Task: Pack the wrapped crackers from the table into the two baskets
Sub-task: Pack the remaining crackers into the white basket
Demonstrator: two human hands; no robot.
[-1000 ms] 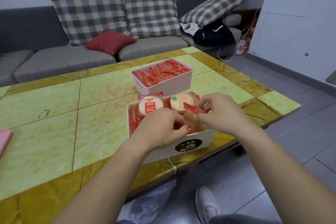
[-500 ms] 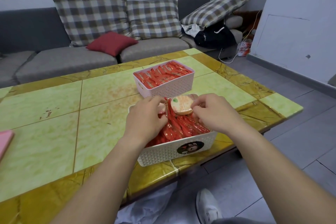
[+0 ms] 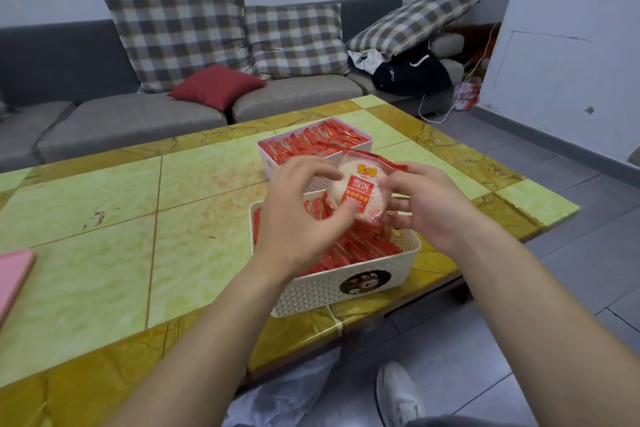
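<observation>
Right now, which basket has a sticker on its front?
The near white basket: a dark round sticker sits on its front wall. The pink basket behind it, past the held cracker pack, shows none on its visible wall.

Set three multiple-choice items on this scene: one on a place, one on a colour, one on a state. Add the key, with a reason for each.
1. Where is the round pack?
A. held up over the table
B. on the sofa
C. on the floor

2. What colour is the far basket?
A. blue
B. pink
C. black

3. What does the near basket hold?
A. nothing
B. water
C. red packs

Key:
1 A: the left hand and right hand hold it up there.
2 B: its wall is pink.
3 C: red packs fill it.
</observation>
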